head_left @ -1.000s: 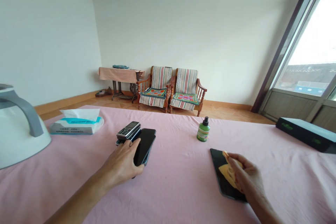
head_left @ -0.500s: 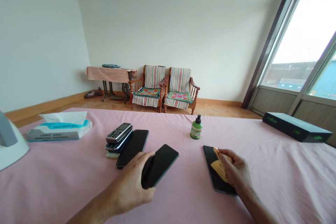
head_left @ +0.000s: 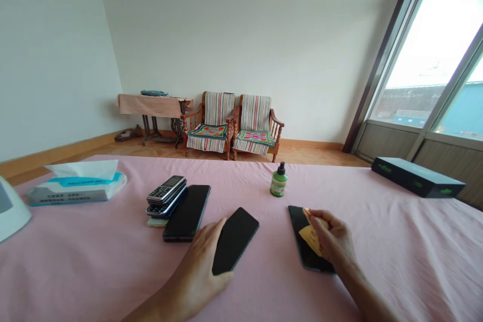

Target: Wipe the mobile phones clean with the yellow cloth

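Observation:
My left hand (head_left: 202, 261) grips a black smartphone (head_left: 238, 239) by its left edge and near end, thumb at the near corner. The phone is tilted to the right, screen up. In my right hand (head_left: 334, 236) a yellow cloth (head_left: 311, 239) is pinched between thumb and fingers. Under that cloth lies another dark smartphone (head_left: 299, 221), partly hidden by the hand. Left of my left hand, a larger black smartphone (head_left: 190, 209) lies flat beside a stack of keypad phones (head_left: 166, 192). A green spray bottle (head_left: 279, 183) stands upright beyond the two hands.
A pink cloth (head_left: 264, 292) covers the table. A tissue pack (head_left: 79, 186) lies at the left, near a white and grey object (head_left: 11, 216) cut off by the frame. A black box (head_left: 415, 177) sits at the far right. Two wooden armchairs (head_left: 254, 126) stand against the wall.
My left hand has shifted slightly right with the smartphone, away from the larger phone. My right hand keeps the yellow cloth on the other phone. The whole view has shifted a little.

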`<state>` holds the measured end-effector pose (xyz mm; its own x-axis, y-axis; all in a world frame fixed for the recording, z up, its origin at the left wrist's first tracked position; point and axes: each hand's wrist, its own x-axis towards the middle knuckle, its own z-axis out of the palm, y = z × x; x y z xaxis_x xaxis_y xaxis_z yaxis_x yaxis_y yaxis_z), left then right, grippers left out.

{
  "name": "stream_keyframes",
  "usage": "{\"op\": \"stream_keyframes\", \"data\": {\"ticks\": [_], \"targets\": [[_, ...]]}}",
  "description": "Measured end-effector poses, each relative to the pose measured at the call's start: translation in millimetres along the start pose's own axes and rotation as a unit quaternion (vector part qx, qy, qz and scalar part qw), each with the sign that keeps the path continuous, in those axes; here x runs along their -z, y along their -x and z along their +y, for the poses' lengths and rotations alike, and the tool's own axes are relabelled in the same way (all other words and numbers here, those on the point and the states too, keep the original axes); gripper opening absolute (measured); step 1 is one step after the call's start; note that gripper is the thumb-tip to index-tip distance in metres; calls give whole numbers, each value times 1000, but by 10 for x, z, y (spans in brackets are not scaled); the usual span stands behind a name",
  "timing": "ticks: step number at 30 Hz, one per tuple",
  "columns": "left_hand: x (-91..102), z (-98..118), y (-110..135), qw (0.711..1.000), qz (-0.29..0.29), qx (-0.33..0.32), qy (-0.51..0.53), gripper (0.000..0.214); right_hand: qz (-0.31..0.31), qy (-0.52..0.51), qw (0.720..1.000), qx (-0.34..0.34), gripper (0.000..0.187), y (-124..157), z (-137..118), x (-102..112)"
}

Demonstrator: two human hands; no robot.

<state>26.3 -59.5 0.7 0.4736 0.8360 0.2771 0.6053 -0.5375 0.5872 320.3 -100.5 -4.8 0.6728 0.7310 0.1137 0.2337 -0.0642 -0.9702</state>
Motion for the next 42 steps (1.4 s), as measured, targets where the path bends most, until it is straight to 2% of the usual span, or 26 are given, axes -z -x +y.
{"op": "stream_keyframes", "data": {"ticks": [3, 7, 12, 18, 25, 28, 32, 36, 42], "targets": [[22, 94, 59, 994, -58, 27, 89, 87, 5, 7, 1000, -9, 46, 4, -3, 2], [-1, 144, 131, 975, -124, 19, 181, 89, 3, 12, 1000, -14, 45, 12, 5, 14], [-11, 191, 171, 988, -135, -2, 80, 74, 15, 20, 1000, 18, 41, 4, 38, 44], [-37, 311, 174, 986, -150, -78, 0, 62, 17, 62, 986, 153, 33, 34, 69, -12], [-58, 291, 134, 985, -140, -93, -39, 60, -116, 83, 953, 266, 19, 402, -293, -291], [-26, 297, 132, 984, -142, -98, -34, 56, -163, 117, 932, 302, 18, 435, -384, -481], [-40, 269, 128, 983, -138, -116, -37, 50, -173, 207, 895, 356, 22, 238, -316, -768], [-73, 175, 118, 982, -125, -138, -41, 47, -168, 242, 881, 369, 22, 77, -187, -965], [-82, 103, 101, 982, -129, -134, -32, 42, -215, 258, 857, 390, 28, 368, -67, -957]]}}
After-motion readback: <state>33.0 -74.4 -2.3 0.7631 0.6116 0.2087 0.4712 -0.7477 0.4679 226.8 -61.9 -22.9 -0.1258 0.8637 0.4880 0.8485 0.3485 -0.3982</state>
